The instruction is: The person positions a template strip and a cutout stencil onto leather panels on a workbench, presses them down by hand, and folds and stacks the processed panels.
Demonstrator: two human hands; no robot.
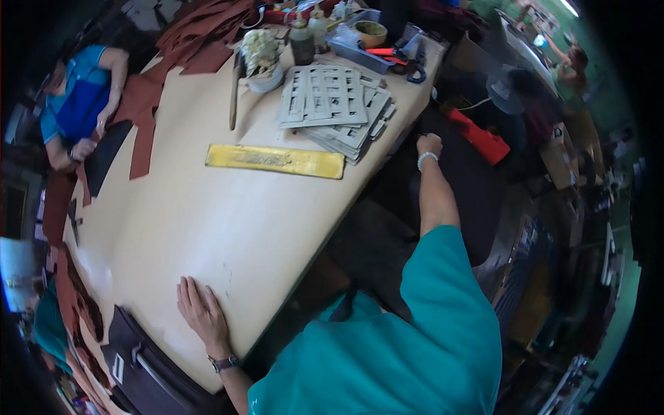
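My left hand [201,312] lies flat on the pale tabletop [173,228], fingers stretched out and holding nothing. Just below it on the table is a dark brown leather bag [155,370] with a handle or strap on top. My right hand [429,144], with a bead bracelet at the wrist, is off the table's right edge. Its fingers are curled closed at the rim of a large dark panel [463,207], which could be a chair back or a sheet. What sits inside the fingers is hidden.
A yellow bar [274,161] and stacked grey slotted templates [332,104] lie mid-table. Behind are a glue-crusted pot [263,59], bottles [302,41] and a blue bin [360,52]. Reddish-brown strips [143,142] run along the left, where a co-worker [83,104] handles material. Something red [479,136] stands right.
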